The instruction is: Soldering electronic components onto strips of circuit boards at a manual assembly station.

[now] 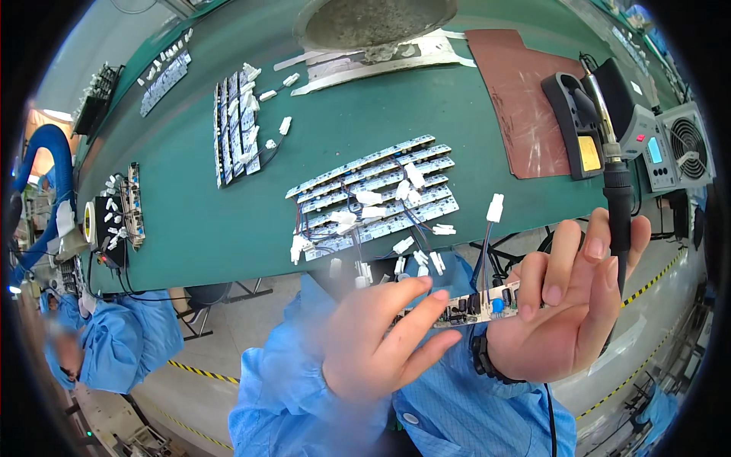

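Note:
A narrow circuit board (476, 308) with dark parts, a blue disc part and upright wires ending in a white connector (495, 207) spans my two hands. My left hand (384, 339) is at its left end, fingers around that end, partly hiding it. My right hand (567, 316) grips the other end with thumb and fingers. Between its raised fingers it also holds a soldering iron (617, 194), with the dark handle pointing down and the metal end up, near the iron stand (567, 126). Just beyond is a row of similar boards (373, 202) with white connectors on wires.
On the green table (335, 122) lie more boards (237, 126) at left and a brown mat (506, 99) at right. A soldering station (647, 148) stands beside the stand. A round metal hood (373, 23) overhangs the far side. Another person in blue (126, 339) sits at left.

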{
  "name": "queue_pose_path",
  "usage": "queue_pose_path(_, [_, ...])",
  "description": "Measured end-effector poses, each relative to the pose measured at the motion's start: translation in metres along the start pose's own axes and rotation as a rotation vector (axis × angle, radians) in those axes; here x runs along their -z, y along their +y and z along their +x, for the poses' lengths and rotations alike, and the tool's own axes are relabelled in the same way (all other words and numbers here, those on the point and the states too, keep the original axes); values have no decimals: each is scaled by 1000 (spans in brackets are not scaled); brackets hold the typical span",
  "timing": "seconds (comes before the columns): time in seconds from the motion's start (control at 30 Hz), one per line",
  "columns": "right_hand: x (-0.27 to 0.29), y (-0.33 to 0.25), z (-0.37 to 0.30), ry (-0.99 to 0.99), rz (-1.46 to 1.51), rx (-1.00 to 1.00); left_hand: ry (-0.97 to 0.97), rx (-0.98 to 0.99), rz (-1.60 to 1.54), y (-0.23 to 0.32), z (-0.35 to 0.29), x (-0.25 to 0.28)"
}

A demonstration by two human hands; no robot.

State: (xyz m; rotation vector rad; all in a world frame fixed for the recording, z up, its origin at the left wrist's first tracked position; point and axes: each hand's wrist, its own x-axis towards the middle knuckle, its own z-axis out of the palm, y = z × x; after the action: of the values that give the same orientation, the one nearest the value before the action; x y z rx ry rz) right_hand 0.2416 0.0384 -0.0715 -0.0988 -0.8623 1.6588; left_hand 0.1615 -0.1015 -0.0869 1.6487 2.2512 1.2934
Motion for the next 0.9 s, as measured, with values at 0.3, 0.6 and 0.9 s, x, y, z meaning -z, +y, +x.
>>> queue_pose_path(0.3, [7, -1, -1, -14, 14, 74, -155, 145, -462, 1, 6, -33])
queue_pose_path(0.6, [-5, 1, -1, 71, 23, -1, -173, 330, -937, -15, 2, -30])
queue_pose_path(0.9, [0, 0, 6, 73, -168, 53, -95, 665, -1235, -5, -11, 28])
